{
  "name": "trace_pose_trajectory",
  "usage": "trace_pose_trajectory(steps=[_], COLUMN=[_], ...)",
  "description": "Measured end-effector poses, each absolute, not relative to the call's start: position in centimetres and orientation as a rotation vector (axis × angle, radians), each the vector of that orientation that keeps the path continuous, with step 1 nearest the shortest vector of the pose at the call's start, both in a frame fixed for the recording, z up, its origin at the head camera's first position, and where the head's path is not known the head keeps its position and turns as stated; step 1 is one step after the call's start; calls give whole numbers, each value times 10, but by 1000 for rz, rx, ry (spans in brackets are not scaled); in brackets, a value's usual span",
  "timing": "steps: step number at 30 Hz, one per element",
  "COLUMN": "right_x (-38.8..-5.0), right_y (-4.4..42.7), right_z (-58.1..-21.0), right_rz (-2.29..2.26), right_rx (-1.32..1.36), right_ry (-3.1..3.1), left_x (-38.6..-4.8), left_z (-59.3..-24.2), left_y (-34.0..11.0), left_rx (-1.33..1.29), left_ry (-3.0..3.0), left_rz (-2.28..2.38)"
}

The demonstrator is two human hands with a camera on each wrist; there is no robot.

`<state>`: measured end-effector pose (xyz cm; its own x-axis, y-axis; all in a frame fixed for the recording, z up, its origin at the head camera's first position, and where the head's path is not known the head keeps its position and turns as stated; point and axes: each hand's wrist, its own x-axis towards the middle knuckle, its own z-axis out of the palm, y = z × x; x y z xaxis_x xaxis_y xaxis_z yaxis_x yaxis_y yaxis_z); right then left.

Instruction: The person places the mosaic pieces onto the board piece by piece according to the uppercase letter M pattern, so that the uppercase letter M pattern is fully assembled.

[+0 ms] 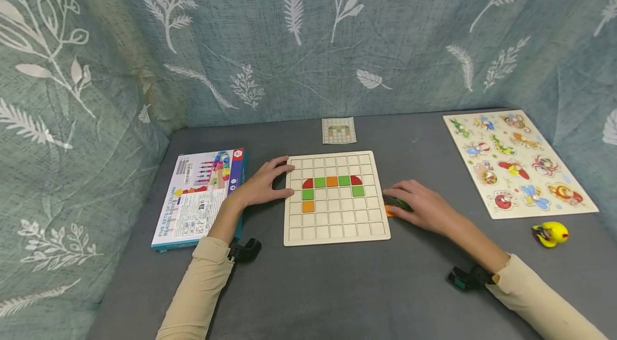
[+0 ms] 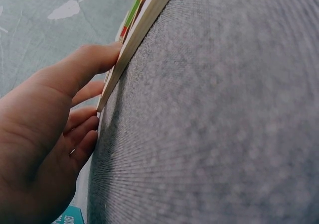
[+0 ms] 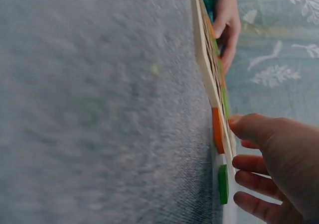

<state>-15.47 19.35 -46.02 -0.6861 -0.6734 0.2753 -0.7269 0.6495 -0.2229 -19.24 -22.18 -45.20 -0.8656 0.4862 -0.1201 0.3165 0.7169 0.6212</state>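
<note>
A square wooden grid board (image 1: 337, 230) lies on the table, with several red, green and orange tiles set in an arch, such as the orange tile (image 1: 308, 206) at its lower left end. My left hand (image 1: 262, 183) rests at the board's left edge, thumb and fingertips touching the rim, fingers fairly straight. Beside the right edge, my right hand (image 1: 421, 206) hovers over a loose orange tile (image 3: 218, 129) and a green tile (image 3: 223, 184). In the right wrist view its thumb and fingers are spread, with no tile visibly held between them.
Behind the board lies a small pattern card (image 1: 339, 131). A boxed bead set (image 1: 193, 201) lies left, near my left forearm. Toward the right are a wooden animal picture board (image 1: 520, 163) and a small yellow toy (image 1: 551, 234). A patterned curtain (image 1: 308, 35) hangs behind the table.
</note>
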Motion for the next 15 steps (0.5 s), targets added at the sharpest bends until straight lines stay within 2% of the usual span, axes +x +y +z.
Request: trace_pose_trajectory(steps=[15], right_x=[-146], right_y=[199], right_z=[-464], right_rz=[464], right_rx=[1267], right_ry=[-2603], left_x=[-195], left_z=[-452], left_y=[-222], left_rx=[643], left_ry=[2653], left_rz=[885])
